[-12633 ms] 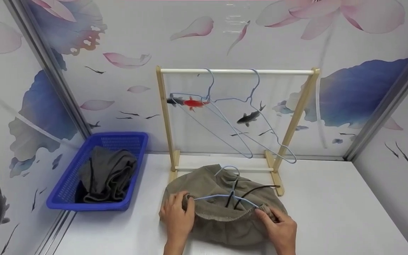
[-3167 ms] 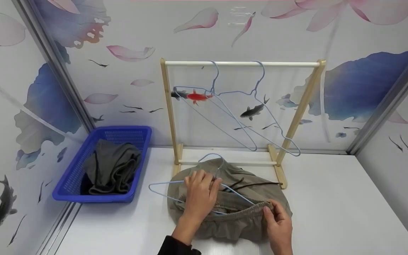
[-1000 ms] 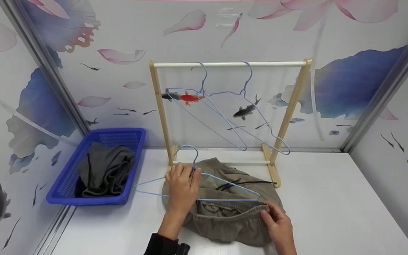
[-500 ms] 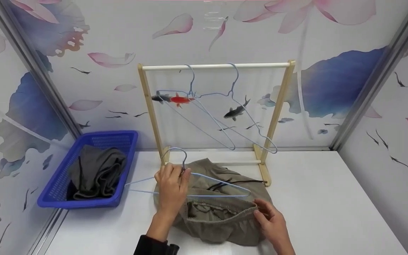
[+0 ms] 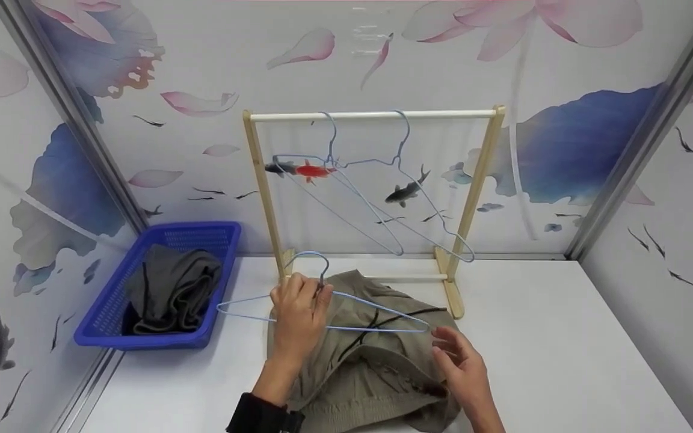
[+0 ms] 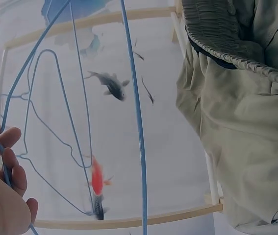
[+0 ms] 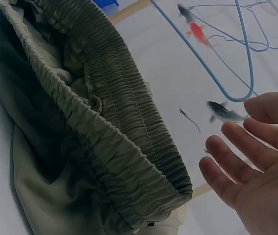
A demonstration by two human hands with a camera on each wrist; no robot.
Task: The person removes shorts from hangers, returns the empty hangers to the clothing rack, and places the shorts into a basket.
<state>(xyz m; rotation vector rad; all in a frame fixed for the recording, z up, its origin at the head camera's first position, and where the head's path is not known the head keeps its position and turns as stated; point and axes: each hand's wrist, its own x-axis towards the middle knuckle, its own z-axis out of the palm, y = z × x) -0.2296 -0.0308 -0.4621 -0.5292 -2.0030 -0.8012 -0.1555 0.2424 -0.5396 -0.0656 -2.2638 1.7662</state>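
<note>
My left hand [image 5: 296,316] grips a blue wire hanger [image 5: 382,329] at its neck, just below the hook. The hanger is held over a pair of olive-grey trousers [image 5: 376,385] with an elastic waistband and black drawstring. Those trousers lie on the table with the waist opening toward me. Beside the hanger's right corner is my right hand [image 5: 465,367], fingers spread and holding nothing. In the right wrist view its fingertips [image 7: 217,147] are apart from the waistband [image 7: 124,137]. The left wrist view shows left fingers [image 6: 11,169] curled round the blue wire.
A wooden rack [image 5: 479,180] with a white rail stands at the back, bearing two more blue hangers [image 5: 403,144]. To the left is a blue basket [image 5: 232,252] holding a dark grey garment [image 5: 172,288]. Printed wall panels enclose the white table [image 5: 563,361].
My left hand drew the hanger up and left out of the trousers' waist. My right hand released the waistband, which has dropped toward me.
</note>
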